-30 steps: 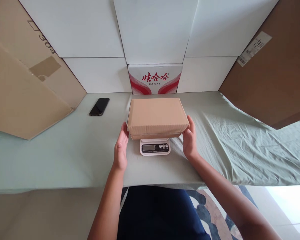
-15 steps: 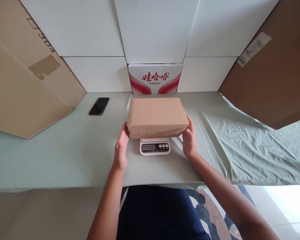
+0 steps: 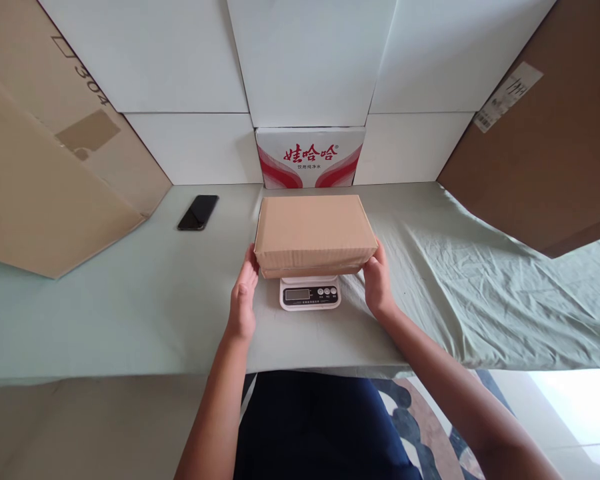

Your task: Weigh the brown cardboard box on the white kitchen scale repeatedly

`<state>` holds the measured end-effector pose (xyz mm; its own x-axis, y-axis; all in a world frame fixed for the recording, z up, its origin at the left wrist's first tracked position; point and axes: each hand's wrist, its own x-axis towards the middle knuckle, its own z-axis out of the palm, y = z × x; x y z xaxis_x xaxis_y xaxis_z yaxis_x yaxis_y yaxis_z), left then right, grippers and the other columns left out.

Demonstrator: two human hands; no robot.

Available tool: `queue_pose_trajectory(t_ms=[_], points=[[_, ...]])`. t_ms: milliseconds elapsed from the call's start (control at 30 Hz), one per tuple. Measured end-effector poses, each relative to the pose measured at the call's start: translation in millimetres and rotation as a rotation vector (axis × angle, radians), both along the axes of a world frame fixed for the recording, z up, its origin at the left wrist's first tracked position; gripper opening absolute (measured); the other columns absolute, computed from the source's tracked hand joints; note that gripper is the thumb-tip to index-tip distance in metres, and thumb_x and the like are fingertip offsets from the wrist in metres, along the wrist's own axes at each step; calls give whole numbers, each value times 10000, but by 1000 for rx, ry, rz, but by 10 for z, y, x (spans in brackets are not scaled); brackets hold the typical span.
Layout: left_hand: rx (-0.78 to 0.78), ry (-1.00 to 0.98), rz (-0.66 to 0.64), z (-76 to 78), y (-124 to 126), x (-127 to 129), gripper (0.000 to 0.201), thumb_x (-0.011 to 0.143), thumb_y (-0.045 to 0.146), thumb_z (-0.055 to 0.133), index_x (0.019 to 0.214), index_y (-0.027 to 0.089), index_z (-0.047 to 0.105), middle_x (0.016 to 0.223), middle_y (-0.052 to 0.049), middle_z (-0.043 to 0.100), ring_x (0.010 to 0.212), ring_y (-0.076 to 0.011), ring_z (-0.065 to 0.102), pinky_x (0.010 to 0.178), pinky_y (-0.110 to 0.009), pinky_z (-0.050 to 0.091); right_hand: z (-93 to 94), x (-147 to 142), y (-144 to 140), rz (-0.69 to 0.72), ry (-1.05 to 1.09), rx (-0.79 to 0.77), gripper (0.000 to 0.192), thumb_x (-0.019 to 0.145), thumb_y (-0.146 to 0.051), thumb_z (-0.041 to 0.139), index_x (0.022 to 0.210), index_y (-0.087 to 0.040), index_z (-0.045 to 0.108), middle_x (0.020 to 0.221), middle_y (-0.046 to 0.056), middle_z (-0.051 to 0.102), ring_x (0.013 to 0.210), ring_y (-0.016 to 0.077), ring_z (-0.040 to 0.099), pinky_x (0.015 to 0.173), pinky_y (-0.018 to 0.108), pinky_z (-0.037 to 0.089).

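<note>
A closed brown cardboard box sits over a white digital kitchen scale, hiding most of it. Only the front panel with its grey display and several round buttons shows. On the left side of the box, my left hand presses against the lower front corner, some fingertips hidden behind it. My right hand grips the opposite corner, its thumb near the front face and other fingers along the side. Both hands hold the box between them. Whether it rests with full weight on the scale, I cannot tell.
A black phone lies to the left on the green cloth. Behind stands a white and red carton against white panels. Large cardboard sheets flank the table at left and right. Wrinkles run through the cloth at right.
The fingers of my right hand have slid slightly down along the box's side. The box, scale and left hand look nearly the same.
</note>
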<state>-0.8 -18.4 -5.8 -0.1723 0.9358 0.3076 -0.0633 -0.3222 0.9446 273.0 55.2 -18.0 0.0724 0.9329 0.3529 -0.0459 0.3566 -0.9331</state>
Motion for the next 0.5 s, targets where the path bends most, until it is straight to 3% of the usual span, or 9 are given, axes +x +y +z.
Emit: queue_pose_trajectory(t_ms=[333,500], points=[[14,-2,2,-14,0,3,902,898,853,386,1608,299,437,1736,-78,351,1632,-346,252,1330,-490,252,44,-22,-15,30,9,-7,560,943,-611,509,1455,-383,505,1531,38,587,1512,349,458,1221,605,439],[17,7,-4,-17,-2,2,875,913,838,379,1609,312,432,1743,-65,339,1639,-335,233,1334,-482,248,11,-11,7,19,-28,13,550,952,-621,486,1448,-384,511,1529,39,589,1466,342,514,1180,588,489]])
